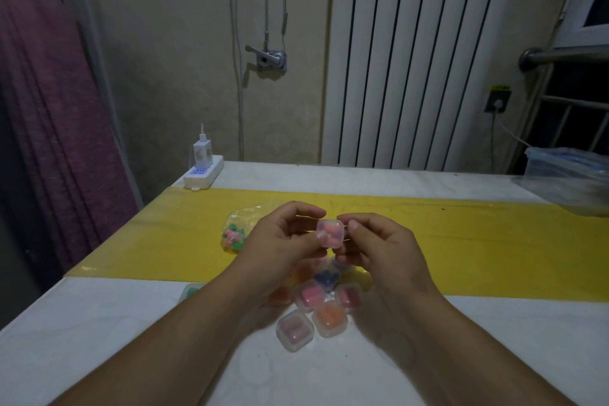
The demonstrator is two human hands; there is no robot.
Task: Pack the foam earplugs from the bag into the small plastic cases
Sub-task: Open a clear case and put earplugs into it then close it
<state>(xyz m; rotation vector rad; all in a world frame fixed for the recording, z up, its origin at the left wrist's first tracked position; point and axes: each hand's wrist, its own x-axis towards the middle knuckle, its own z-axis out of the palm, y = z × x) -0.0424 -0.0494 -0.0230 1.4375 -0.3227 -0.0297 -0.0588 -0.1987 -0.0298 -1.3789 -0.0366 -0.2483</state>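
Note:
A small clear plastic case (330, 233) with pink foam earplugs inside is held above the table between both hands. My left hand (286, 241) pinches its left side, and my right hand (375, 245) pinches its right side with thumb and fingers. Left of the hands, a clear bag (234, 234) with green and pink earplugs lies on the yellow strip. Below the hands sit several filled cases, among them a pink one (310, 295), an orange one (329, 319), a dark blue one (326, 277) and a pale pink one (294, 330).
The white table (99, 339) carries a yellow strip (478, 241) across its middle. A white power strip with a charger (203, 168) stands at the far left corner. A clear plastic container (566, 171) sits at the far right. A radiator stands behind the table.

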